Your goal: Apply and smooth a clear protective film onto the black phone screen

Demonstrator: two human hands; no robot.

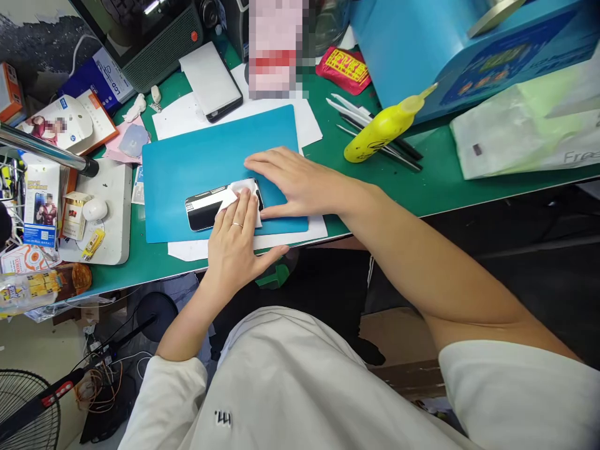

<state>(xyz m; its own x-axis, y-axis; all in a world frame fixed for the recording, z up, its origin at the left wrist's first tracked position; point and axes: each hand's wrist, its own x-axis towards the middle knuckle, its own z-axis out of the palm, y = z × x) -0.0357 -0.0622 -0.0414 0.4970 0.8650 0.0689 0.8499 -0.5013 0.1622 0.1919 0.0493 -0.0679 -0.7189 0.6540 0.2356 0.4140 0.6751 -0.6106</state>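
Note:
A smartphone [202,215] with a glossy black screen lies face up on a blue mat [187,162]. My left hand [233,234], with a ring on one finger, rests its flat fingers on a folded white wipe [244,185] over the phone's right part. Its thumb sticks out to the right, touching nothing. Beside the phone's right end is my right hand [300,184], fingers stretched and thumb apart, holding nothing. Its thumb tip is close to the phone's edge; whether they touch I cannot tell.
A yellow squeeze bottle [382,131] lies over several thin tools at right, near a large blue box [422,56]. Behind the mat sits a white-topped device [213,78]. Small boxes and a lighter [94,244] crowd the left. The green table's front edge runs below my hands.

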